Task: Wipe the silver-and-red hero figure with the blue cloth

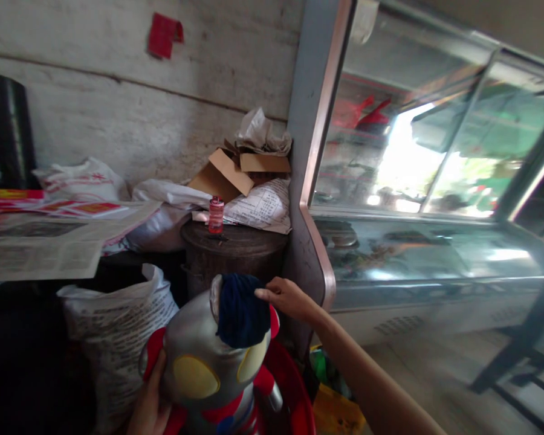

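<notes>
A silver and red stuffed toy figure (185, 338) with big yellow eyes faces me at the bottom middle. My left hand (150, 402) grips the side of its head below the red ear, partly cut off by the frame's lower edge. Over the crest on top of the head lies a bunched dark blue cloth (242, 311). At the cloth's right edge, my right hand (286, 297) is closed, thumb and fingers pinching the fabric. The toy's lower body runs out of view.
Behind the toy stands a dark round drum (233, 248) carrying a red bottle (216, 215). Cardboard boxes (231, 169) lean at the wall. A printed white sack (122, 332) is at left, a red basin (294, 386) below. To the right is a glass display case (417, 254).
</notes>
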Demonstrator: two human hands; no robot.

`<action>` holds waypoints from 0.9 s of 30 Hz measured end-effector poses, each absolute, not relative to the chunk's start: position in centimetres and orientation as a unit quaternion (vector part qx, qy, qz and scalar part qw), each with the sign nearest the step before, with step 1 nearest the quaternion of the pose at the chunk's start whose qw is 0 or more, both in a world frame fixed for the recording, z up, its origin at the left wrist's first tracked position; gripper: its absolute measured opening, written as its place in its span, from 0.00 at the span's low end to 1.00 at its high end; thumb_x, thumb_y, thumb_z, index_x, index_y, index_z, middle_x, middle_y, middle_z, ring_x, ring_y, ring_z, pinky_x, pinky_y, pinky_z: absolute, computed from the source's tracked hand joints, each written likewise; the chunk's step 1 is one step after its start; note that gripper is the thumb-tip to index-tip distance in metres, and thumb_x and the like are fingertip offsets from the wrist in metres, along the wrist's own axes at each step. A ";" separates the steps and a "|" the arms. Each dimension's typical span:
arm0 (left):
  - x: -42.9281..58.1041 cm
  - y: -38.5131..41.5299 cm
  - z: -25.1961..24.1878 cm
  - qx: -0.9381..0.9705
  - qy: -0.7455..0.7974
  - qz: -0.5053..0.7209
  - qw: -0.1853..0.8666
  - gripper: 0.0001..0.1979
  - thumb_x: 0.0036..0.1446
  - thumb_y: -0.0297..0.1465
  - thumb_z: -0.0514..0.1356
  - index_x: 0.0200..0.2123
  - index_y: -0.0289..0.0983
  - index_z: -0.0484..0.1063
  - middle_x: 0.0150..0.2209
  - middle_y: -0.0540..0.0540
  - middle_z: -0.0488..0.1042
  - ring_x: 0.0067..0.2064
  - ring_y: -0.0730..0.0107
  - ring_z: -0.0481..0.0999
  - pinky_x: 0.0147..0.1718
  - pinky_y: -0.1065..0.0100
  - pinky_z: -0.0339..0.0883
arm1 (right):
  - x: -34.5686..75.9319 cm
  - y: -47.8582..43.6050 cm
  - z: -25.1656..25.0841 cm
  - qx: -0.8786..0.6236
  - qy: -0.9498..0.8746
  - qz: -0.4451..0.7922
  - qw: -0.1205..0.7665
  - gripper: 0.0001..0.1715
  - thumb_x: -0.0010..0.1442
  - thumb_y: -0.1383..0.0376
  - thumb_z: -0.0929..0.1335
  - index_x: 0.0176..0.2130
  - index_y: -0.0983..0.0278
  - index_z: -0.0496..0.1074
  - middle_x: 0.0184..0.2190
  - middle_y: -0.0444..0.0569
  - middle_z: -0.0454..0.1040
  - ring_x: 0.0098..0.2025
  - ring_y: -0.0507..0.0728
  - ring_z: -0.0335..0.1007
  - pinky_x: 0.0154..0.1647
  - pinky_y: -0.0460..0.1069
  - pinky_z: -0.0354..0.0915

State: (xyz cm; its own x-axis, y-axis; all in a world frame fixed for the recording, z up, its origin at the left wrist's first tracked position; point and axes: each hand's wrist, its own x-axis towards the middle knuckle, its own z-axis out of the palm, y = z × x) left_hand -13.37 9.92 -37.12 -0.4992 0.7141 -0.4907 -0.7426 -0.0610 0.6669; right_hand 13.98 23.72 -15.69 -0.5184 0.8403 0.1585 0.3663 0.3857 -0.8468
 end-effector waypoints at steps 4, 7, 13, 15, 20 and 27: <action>-13.1 9.9 -37.1 -0.010 0.481 0.716 0.505 0.25 0.67 0.36 0.59 0.67 0.45 0.67 0.66 0.43 0.71 0.70 0.56 0.65 0.40 0.70 0.80 | 12.6 23.6 -16.2 -0.420 -0.747 0.375 0.353 0.50 0.58 0.33 0.67 0.62 0.66 0.69 0.60 0.60 0.68 0.59 0.64 0.68 0.50 0.55 0.71; -12.5 9.9 -36.0 -0.019 0.472 0.715 0.516 0.25 0.68 0.38 0.58 0.66 0.45 0.68 0.52 0.42 0.82 0.61 0.56 0.76 0.48 0.65 0.80 | 11.0 21.4 -17.4 -0.360 -0.809 0.388 0.254 0.69 0.45 0.40 0.80 0.74 0.57 0.54 0.73 0.62 0.51 0.74 0.70 0.50 0.70 0.64 0.56; -11.2 9.8 -33.0 -0.056 0.479 0.694 0.535 0.26 0.70 0.38 0.55 0.68 0.38 0.65 0.34 0.46 0.83 0.36 0.62 0.84 0.43 0.65 0.81 | 10.3 19.0 -18.6 -0.336 -0.829 0.338 0.293 0.53 0.46 0.53 0.83 0.66 0.56 0.68 0.59 0.54 0.71 0.61 0.65 0.69 0.66 0.60 0.63; -11.0 9.9 -32.9 -0.057 0.481 0.699 0.527 0.25 0.70 0.37 0.55 0.67 0.39 0.67 0.35 0.48 0.83 0.34 0.66 0.83 0.44 0.66 0.81 | 10.5 18.9 -18.9 -0.319 -0.822 0.334 0.333 0.46 0.48 0.58 0.83 0.62 0.58 0.71 0.56 0.52 0.74 0.58 0.63 0.72 0.63 0.58 0.65; -11.5 10.5 -35.0 -0.044 0.491 0.704 0.512 0.24 0.67 0.38 0.59 0.64 0.41 0.71 0.45 0.46 0.83 0.54 0.57 0.80 0.55 0.61 0.77 | 10.4 17.5 -19.9 -0.316 -0.813 0.279 0.401 0.34 0.49 0.70 0.77 0.56 0.59 0.76 0.50 0.51 0.77 0.52 0.63 0.74 0.57 0.58 0.68; -11.7 10.8 -35.4 -0.030 0.489 0.711 0.503 0.23 0.69 0.39 0.57 0.64 0.46 0.71 0.63 0.47 0.74 0.64 0.59 0.73 0.57 0.63 0.75 | 12.3 19.2 -18.3 -0.331 -0.595 0.464 0.567 0.32 0.49 0.61 0.78 0.54 0.59 0.76 0.45 0.45 0.80 0.48 0.60 0.76 0.54 0.55 0.71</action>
State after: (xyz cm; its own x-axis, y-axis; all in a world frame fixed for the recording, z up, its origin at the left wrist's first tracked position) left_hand -11.66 10.81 -35.41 -0.4916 0.6872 -0.5349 -0.7452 -0.0141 0.6667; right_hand 12.26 19.22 -18.26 -0.1388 0.9196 0.3675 -0.1327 0.3505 -0.9271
